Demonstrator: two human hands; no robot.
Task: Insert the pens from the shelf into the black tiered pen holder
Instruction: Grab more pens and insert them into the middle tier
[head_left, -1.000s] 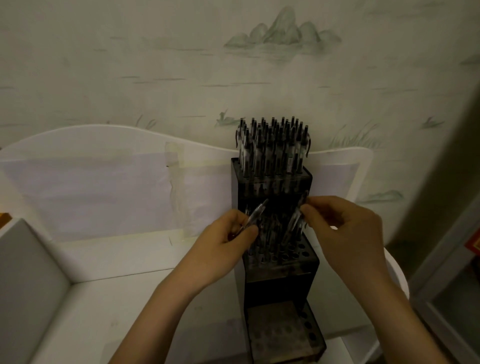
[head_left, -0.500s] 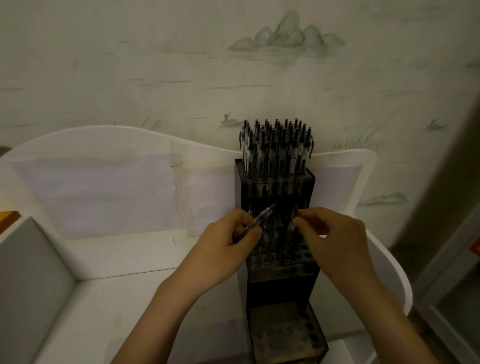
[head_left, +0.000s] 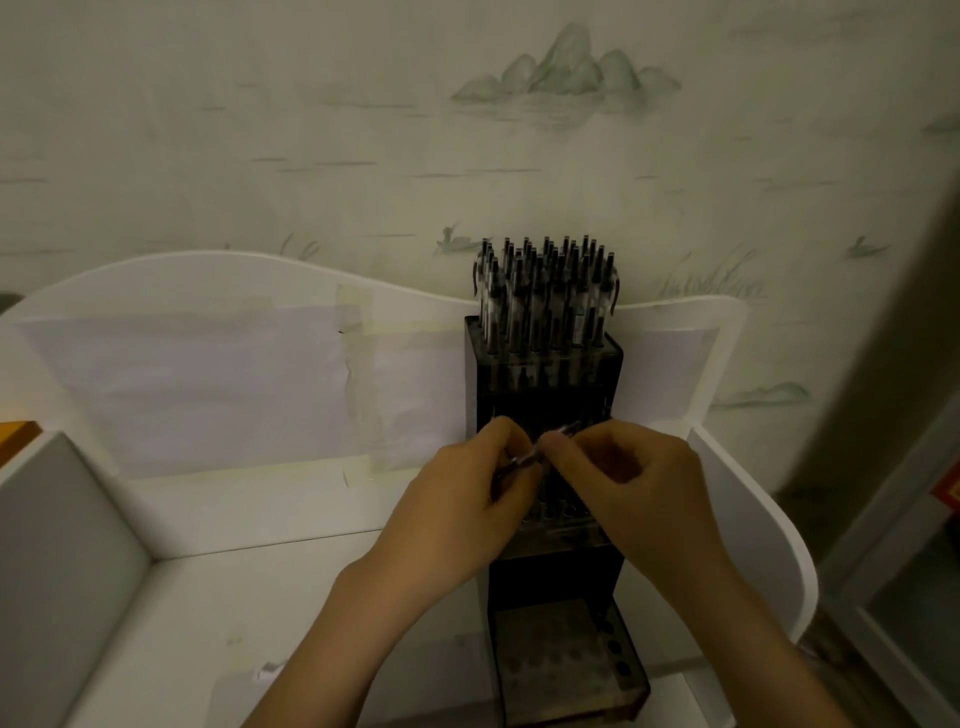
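Observation:
The black tiered pen holder (head_left: 543, 379) stands on the white shelf (head_left: 208, 597) against the back panel. Its top tier is packed with several upright pens (head_left: 545, 291). The middle tier is mostly hidden behind my hands; a few of its holes show below them. The lowest tier (head_left: 566, 660) shows open holes. My left hand (head_left: 462, 499) and my right hand (head_left: 623, 483) meet in front of the middle tier, both pinching one clear pen (head_left: 537, 451) that lies slanted between their fingertips.
Taped paper sheets (head_left: 218, 384) cover the shelf's curved back panel. A white side wall (head_left: 748, 519) rises right of the holder, a grey divider (head_left: 62, 540) at the left. Patterned wallpaper is behind. A paper scrap (head_left: 267, 670) lies on the shelf floor.
My right hand has moved left from the pens in the middle tier to the pen in my left hand. Both hands now pinch that pen together.

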